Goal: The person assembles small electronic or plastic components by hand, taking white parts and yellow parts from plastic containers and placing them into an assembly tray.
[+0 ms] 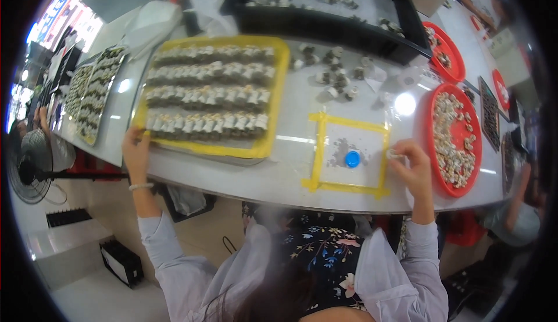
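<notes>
In the head view, the pale piece [392,154] is at the right of the table, just above the right strip of the taped square [318,153] and between that square and the red tray [458,192]. The right hand [414,168] pinches it between thumb and fingertips, the gap no wider than the piece itself; the fingers hide part of it, so its exact form cannot be told. It looks very light and probably a little fragile, so a soft fingertip hold at its edge should suit it better than a firm squeeze; whether it is stiff or slippery does not show. Inside the square, left of the right hand, sits a blue cap [352,159] among grey damp-looking marks. The left hand [136,143] is at the near left corner of the yellow tray [281,89], thumb and fingers about its rim; whether they clasp it or only rest there cannot be told. That tray holds four rows of white-banded bundles [215,96] and looks broad and rather stiff, best taken by opposite rims and kept level, as the bundles seem loose enough to topple. Similar loose bundles [333,76] lie farther off, beyond the square.
</notes>
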`<act>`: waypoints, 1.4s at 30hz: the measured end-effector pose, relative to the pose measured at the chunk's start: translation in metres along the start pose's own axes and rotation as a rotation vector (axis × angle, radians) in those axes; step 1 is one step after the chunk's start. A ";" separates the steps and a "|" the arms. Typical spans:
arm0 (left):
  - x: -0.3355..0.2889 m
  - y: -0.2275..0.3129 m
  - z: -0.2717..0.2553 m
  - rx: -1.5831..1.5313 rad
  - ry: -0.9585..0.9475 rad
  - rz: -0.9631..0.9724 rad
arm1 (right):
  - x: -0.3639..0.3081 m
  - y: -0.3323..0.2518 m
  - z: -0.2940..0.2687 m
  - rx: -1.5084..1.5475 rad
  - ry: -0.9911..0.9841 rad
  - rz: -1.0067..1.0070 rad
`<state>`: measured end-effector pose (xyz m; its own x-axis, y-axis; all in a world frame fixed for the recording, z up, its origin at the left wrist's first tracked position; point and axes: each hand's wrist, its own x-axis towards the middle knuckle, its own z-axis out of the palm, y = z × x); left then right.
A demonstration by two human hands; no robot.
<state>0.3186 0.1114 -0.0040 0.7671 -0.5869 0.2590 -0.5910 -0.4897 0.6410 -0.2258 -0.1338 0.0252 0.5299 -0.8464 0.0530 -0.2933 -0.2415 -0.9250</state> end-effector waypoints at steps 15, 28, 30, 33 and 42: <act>-0.058 0.251 0.096 -0.150 -0.474 0.641 | -0.014 -0.007 -0.001 -0.633 0.051 -0.312; -0.045 0.305 0.194 0.056 -0.678 0.893 | -0.012 -0.025 0.009 -0.376 0.010 -0.146; -0.052 0.310 0.169 -0.162 -0.896 0.577 | -0.006 -0.030 0.012 -0.345 -0.061 -0.126; -0.072 0.285 0.148 -0.774 -0.967 0.148 | 0.004 -0.037 0.019 -0.310 -0.139 -0.191; -0.143 0.237 0.120 -1.387 -1.108 -0.526 | 0.026 -0.042 0.037 -0.489 -0.300 -0.439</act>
<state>0.0392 0.0018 0.0248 -0.0508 -0.9507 -0.3060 0.6675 -0.2602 0.6977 -0.1705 -0.1276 0.0519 0.8557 -0.4728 0.2103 -0.2886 -0.7733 -0.5646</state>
